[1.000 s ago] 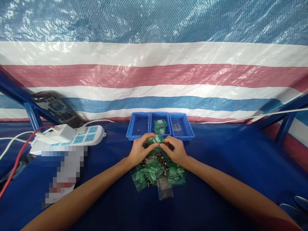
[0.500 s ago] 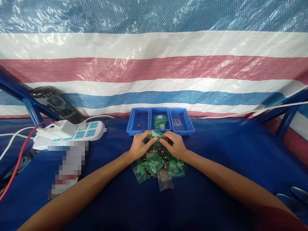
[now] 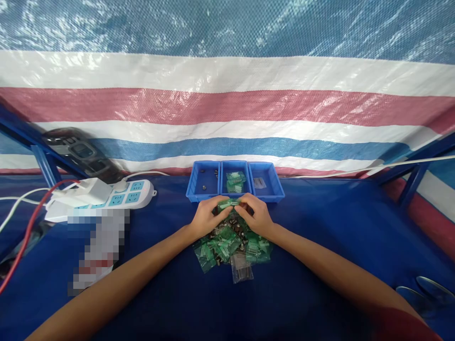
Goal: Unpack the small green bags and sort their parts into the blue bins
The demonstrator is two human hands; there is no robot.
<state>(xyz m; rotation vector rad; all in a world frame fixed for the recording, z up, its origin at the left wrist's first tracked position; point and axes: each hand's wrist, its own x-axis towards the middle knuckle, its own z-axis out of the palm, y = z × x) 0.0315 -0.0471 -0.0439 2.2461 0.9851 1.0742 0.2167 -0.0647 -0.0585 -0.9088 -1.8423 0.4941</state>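
Observation:
Between my two hands a small green plastic bag [image 3: 228, 203] of slim pale parts is held up over a heap. My left hand [image 3: 209, 217] pinches its left end, thumb against fingers. At the right end my right hand [image 3: 256, 215] grips it the same way. Beneath them lie several green bags [image 3: 224, 242] and loose small metal parts [image 3: 242, 232]. A clear bag [image 3: 242, 272] with thin parts is at the heap's near edge. Just beyond my hands stand the left blue bin [image 3: 192, 189], the middle bin [image 3: 233, 195] and the right bin [image 3: 275, 187].
Green bags lie in the middle bin, a few small metal parts in the left, a clear bag in the right. A white power strip [image 3: 144, 194] with cables is at left. Eyeglasses [image 3: 423, 293] rest at right. A striped tarp [image 3: 227, 106] hangs behind.
The green bag between my hands now lies flatter and more stretched sideways. Both hands stay almost in place, and the view has shifted slightly.

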